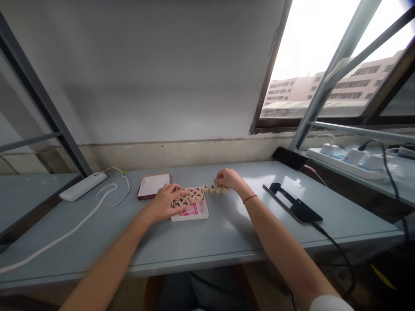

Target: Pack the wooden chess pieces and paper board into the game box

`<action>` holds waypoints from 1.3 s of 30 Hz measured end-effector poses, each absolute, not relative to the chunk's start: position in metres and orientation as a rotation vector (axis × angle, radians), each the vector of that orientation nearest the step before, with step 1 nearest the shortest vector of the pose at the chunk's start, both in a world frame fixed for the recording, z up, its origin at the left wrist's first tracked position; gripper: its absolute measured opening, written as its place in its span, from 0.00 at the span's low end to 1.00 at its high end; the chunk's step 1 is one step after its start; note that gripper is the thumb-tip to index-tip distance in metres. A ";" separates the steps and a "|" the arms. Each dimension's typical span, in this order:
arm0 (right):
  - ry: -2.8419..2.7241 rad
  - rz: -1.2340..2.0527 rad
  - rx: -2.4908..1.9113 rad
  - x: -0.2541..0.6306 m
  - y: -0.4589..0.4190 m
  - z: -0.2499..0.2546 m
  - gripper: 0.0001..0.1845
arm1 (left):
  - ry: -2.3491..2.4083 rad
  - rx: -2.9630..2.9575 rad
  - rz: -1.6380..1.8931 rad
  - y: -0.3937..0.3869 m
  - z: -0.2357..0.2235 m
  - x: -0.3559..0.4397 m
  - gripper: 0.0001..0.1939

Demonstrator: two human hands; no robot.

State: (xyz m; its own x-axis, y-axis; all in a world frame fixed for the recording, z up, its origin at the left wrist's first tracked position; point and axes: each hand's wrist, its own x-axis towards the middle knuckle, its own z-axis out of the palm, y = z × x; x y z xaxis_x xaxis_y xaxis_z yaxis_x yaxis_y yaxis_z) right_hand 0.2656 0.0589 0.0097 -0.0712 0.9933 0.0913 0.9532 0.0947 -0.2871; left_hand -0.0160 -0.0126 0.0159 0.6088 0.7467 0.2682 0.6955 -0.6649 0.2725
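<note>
On the tabletop [227, 233] we have the box [189, 218] with pieces [191, 198] packed toward its far side, leaving pink print bare at the near side; our left hand [167, 201] lies over its left edge, thumb and fingers spread around the nearest pieces, probably to steady box and contents together; a row of pieces [212, 188] stands just beside the far right corner, perhaps to keep it within easy reach; our right hand [228, 178] bends over the row's right end, fingers drawn narrow, though we cannot tell whether they grip one; the lid [154, 185] lies behind the left hand, seemingly clear of the work.
</note>
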 end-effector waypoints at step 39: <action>-1.649 1.132 -1.171 0.230 0.007 0.039 0.20 | 0.963 2.712 0.739 -0.018 0.015 0.018 0.08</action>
State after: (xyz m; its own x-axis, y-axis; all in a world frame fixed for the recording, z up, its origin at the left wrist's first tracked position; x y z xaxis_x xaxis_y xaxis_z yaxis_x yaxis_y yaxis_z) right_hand 0.2299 0.0065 0.0389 -0.2509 0.9620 0.1076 0.2456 0.1708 -0.9542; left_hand 0.0182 -0.0179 0.0154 0.6688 0.6292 0.3960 0.5450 -0.7772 0.3144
